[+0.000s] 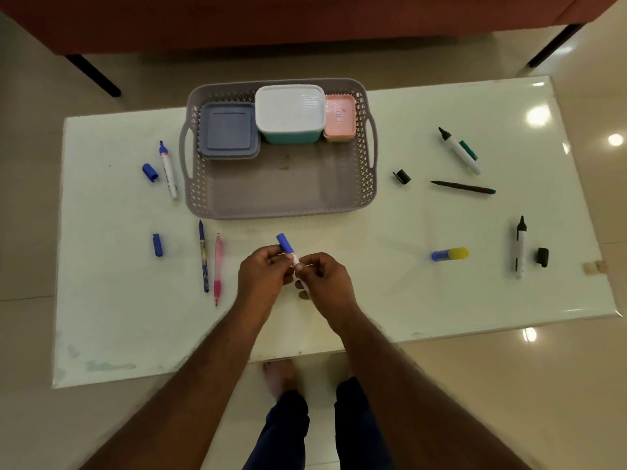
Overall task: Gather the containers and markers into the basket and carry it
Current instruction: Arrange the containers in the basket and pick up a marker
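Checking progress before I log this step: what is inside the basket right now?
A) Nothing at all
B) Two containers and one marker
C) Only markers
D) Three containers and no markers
D: the basket holds a grey-blue container, a white-lidded teal container and a pink container along its far side, while every marker lies on the table or is in the hands.

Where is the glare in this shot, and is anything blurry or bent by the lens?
Head view: bright ceiling-light reflections sit on the glossy table at its far right and on the floor beside it; the table edges bow from wide-angle distortion; the forearms at the bottom look soft; the left hand and right hand with the blue-capped marker read fairly sharp.
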